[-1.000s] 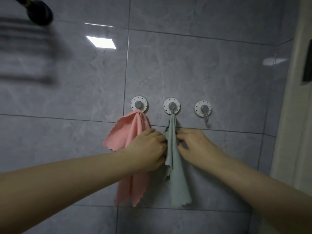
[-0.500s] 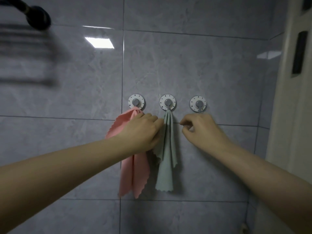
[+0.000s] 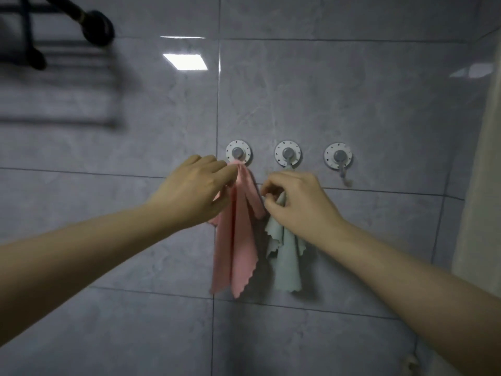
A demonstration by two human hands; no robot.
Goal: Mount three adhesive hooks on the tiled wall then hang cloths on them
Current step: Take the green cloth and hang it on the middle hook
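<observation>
— Both hands have shifted since half a second ago: the left hand [image 3: 193, 189], which lay over the gap between the cloths, now sits up at the pink cloth [image 3: 235, 240], and the right hand [image 3: 296, 202] has come left from the bare wall onto the green cloth [image 3: 287, 264].

— What are they holding?

— Head view, the only one. Left fingertips pinch the pink cloth just under its hook [image 3: 238, 153], at 7 o'clock from the disc. Right fingers are curled and look pinched on a fold of the green cloth, directly at 6 o'clock below the middle hook [image 3: 287, 154]. The third hook [image 3: 338, 156], at 3 o'clock from the middle one, is empty.

— How would these cloths handle?

— Light and limp, I judge: thin fabric with scalloped edges, draping in loose folds. Best taken near the hung corner; a tug low down could slip them off or strain the adhesive on the tiled wall [image 3: 379, 90].
</observation>
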